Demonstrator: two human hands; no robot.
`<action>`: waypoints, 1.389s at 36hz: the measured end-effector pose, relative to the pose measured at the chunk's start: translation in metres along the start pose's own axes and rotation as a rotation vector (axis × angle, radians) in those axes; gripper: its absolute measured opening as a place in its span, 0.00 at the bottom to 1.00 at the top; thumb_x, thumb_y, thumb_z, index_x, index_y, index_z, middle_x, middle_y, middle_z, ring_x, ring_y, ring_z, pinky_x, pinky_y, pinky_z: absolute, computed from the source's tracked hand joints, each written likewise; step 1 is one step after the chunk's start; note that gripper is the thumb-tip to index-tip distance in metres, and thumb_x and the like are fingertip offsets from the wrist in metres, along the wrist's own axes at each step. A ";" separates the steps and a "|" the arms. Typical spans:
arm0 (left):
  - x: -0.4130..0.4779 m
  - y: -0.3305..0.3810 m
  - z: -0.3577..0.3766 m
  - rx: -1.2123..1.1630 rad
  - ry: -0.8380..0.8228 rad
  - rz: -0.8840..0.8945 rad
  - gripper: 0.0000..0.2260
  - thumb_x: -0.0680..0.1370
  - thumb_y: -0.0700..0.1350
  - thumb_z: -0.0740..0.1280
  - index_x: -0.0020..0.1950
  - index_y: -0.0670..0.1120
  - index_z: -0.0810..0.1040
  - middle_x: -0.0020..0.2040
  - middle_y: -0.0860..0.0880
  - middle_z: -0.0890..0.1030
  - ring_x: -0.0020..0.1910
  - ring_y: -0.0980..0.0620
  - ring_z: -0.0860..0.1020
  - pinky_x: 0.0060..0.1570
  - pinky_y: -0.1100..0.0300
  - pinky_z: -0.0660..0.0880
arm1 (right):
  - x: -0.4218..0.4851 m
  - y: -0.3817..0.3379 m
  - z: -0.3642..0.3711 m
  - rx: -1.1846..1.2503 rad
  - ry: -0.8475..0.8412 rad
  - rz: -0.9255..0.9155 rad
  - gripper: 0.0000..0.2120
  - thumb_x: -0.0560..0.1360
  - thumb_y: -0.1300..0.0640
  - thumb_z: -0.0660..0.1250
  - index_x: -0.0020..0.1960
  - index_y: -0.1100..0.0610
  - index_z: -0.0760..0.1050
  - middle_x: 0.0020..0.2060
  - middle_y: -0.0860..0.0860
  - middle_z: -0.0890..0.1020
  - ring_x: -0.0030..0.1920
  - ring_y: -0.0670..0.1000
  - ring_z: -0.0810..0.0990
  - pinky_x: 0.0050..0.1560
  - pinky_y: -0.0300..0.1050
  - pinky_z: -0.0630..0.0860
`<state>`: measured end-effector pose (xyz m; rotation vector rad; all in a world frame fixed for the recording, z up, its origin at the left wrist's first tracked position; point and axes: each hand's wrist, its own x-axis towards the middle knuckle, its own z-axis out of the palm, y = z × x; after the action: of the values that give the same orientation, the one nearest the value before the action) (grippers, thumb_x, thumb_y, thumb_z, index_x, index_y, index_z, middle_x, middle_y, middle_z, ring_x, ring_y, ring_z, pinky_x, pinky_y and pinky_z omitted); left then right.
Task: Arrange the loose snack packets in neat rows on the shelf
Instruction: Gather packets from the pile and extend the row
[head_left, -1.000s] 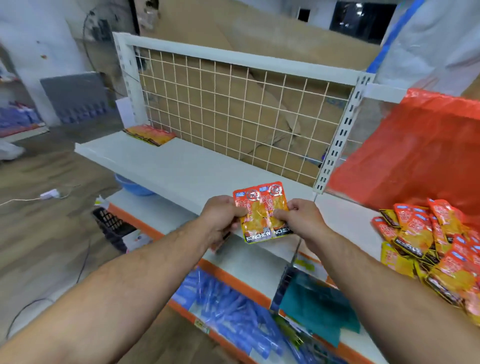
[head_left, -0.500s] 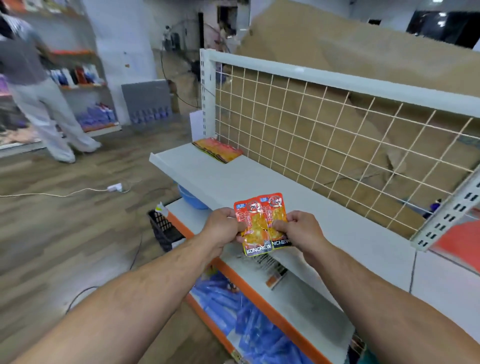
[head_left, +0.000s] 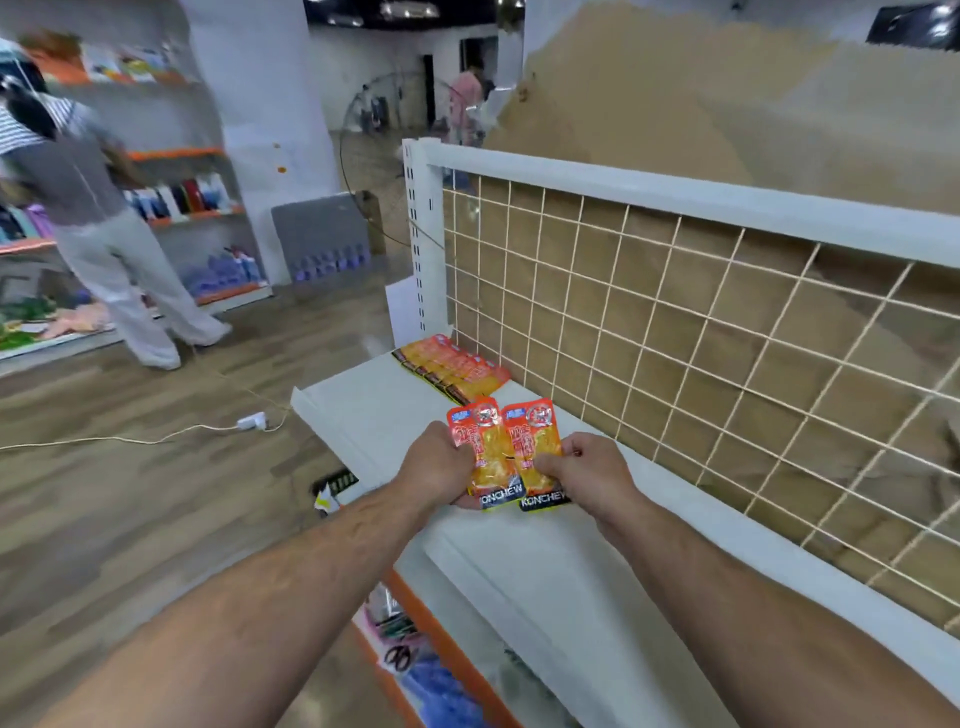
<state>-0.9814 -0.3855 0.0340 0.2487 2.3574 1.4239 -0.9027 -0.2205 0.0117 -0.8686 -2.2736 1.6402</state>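
STEP: you are carrying two snack packets just above the shelf | HANDS: your left hand and right hand are each gripping one | NEXT: probably laying them down beside the back row, edges aligned

You have one view only: your head camera, wide-angled, stands close over the shelf and faces forward and down along it. The mesh back runs right of the shelf; the floor spreads left of it.
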 end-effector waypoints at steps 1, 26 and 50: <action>0.007 0.003 0.000 -0.027 -0.012 -0.015 0.06 0.80 0.39 0.61 0.43 0.44 0.73 0.42 0.40 0.82 0.35 0.39 0.84 0.36 0.48 0.82 | 0.007 0.000 0.001 0.001 -0.001 0.000 0.14 0.67 0.57 0.75 0.34 0.53 0.68 0.31 0.51 0.74 0.33 0.51 0.72 0.36 0.45 0.67; 0.239 -0.003 -0.015 0.377 -0.283 0.173 0.10 0.74 0.44 0.72 0.52 0.39 0.82 0.51 0.41 0.83 0.52 0.42 0.82 0.52 0.51 0.80 | 0.127 0.005 0.055 0.036 0.343 0.249 0.13 0.62 0.50 0.75 0.38 0.57 0.77 0.35 0.52 0.84 0.36 0.52 0.79 0.41 0.47 0.74; 0.291 0.013 -0.010 0.800 -0.368 0.609 0.02 0.72 0.42 0.68 0.40 0.44 0.77 0.44 0.44 0.83 0.40 0.46 0.79 0.35 0.58 0.71 | 0.126 -0.029 0.089 0.032 0.586 0.353 0.07 0.71 0.57 0.75 0.38 0.54 0.77 0.34 0.47 0.80 0.35 0.47 0.78 0.35 0.40 0.69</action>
<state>-1.2517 -0.2893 -0.0150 1.3941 2.4869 0.4503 -1.0573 -0.2253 -0.0148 -1.5669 -1.7538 1.2920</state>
